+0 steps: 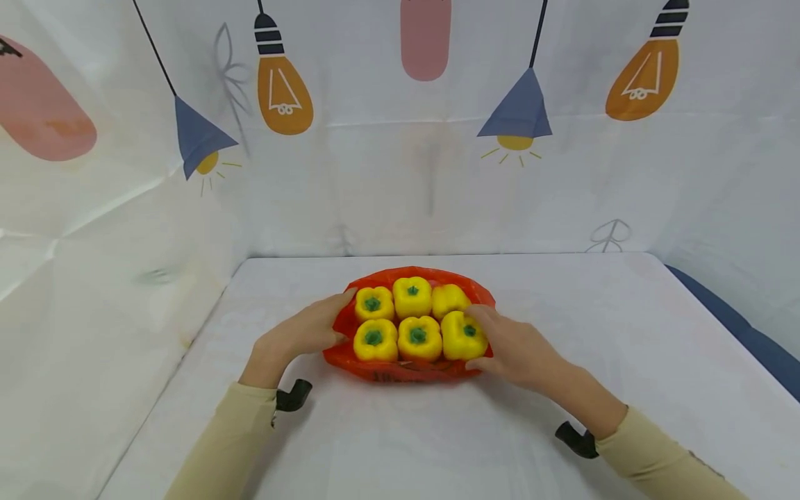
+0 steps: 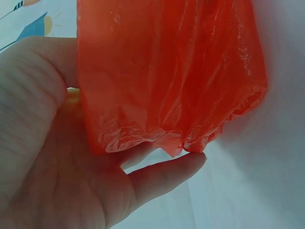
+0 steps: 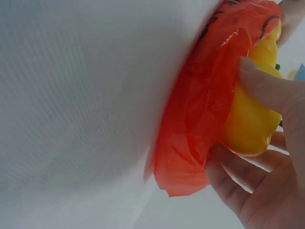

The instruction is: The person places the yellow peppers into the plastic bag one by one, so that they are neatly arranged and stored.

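A red plastic bag [image 1: 403, 375] lies spread on the white table, its edge rising around several yellow bell peppers [image 1: 419, 340] with green stems. My left hand [image 1: 309, 326] holds the bag's left end. In the left wrist view, the thumb goes behind the red plastic and one finger [image 2: 167, 183] reaches along its lower edge. At the other end, my right hand [image 1: 525, 351] grips the front right pepper [image 1: 459, 337]. The right wrist view has the thumb on that pepper's side by the bag edge, with fingers [image 3: 233, 174] around its underside.
The white table [image 1: 400, 444] extends on both sides of the bag and in front of it. Behind stands a white cloth backdrop [image 1: 381, 187] printed with lamps and bulbs. A dark blue shape [image 1: 725, 312] shows past the table's right edge.
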